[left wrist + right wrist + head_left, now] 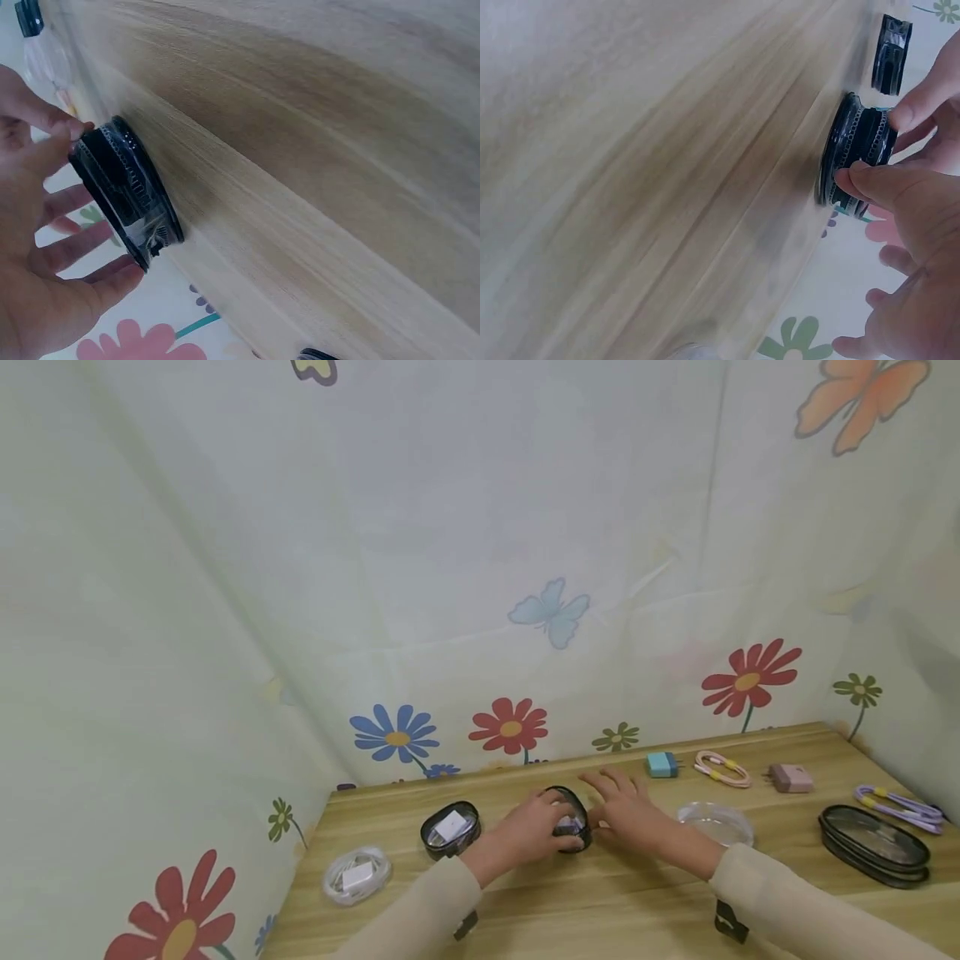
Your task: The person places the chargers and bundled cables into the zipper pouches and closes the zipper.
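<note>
A small black oval zip case (577, 810) with a clear top sits near the back middle of the wooden table. My left hand (528, 831) grips it from the left, with thumb and fingers bent over its rim. In the left wrist view, the fingertips hold the upper edge of the case (124, 187), whose zipper runs along the side wall. My right hand (626, 810) is at the right side of the case. Seen from the right wrist, thumb and index finger pinch together at the zipper (855, 127); the remaining fingers are spread. The zipper pull is hidden.
Left stand a similar case (450, 827) and a clear round container (356, 877), each with a white charger. Right are a blue charger (662, 765), pink cable (722, 770), clear round container (712, 818), pink charger (791, 778), purple cable (900, 810) and black oval cases (873, 843).
</note>
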Available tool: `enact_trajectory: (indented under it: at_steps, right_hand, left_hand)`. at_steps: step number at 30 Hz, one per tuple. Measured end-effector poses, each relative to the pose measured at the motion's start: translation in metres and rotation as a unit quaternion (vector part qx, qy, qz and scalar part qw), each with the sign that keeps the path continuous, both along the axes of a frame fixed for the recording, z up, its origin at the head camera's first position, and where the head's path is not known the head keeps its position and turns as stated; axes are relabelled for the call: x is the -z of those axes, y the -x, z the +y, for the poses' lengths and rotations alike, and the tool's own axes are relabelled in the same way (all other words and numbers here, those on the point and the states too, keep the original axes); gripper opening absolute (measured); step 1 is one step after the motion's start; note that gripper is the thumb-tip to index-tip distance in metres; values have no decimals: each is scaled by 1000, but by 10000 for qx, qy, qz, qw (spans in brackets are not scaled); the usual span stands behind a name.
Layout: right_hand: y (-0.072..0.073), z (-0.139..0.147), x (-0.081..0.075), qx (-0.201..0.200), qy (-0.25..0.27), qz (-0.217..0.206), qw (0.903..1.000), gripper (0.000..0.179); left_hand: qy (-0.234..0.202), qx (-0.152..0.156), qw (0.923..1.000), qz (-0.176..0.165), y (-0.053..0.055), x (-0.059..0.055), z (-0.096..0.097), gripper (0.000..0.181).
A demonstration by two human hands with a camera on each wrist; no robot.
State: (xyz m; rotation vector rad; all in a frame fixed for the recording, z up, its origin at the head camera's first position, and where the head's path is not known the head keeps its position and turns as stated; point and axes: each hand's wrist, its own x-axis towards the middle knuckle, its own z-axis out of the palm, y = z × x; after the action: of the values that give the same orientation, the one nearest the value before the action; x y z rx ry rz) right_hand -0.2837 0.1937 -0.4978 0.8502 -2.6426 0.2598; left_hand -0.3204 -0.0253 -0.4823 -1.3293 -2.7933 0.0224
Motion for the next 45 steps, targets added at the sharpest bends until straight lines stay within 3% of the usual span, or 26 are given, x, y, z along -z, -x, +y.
enact_trajectory:
  at_steps: [4,11,19,24,29,33,38,41,45]
  right_hand:
    - [-1,0,1,35,-38,-18,10000,9]
    - [0,3,7,295,-408,879,9949,8]
    - [17,3,11,554,-393,1152,9910,18]
    - [32,2,12,519,-415,1144,9912,20]
    - [44,2,12,567,-715,998,9908,12]
    - [42,4,9,528,-587,688,9945,11]
    - [26,4,2,375,-302,387,9981,10]
    - [17,2,1,231,-269,207,9992,5]
    - [8,-2,1,98,-147,-111,9998,2]
  left_hand:
    - [-27,61,9999,132,1,0,4,37]
    - [-124,554,9979,324,0,-2,10,18]
    - [464,1089,9922,390,3,-8,10,14]
    - [705,1562,9850,202,11,-10,5,20]
    - [678,1786,9812,-268,18,-14,-2,24]
    - [522,1601,9844,-519,19,-15,-4,23]
    - [41,836,9939,-716,15,-15,1,19]
    - [-141,423,9967,-684,9,-14,8,31]
    - [-159,143,9978,-623,4,-12,14,45]
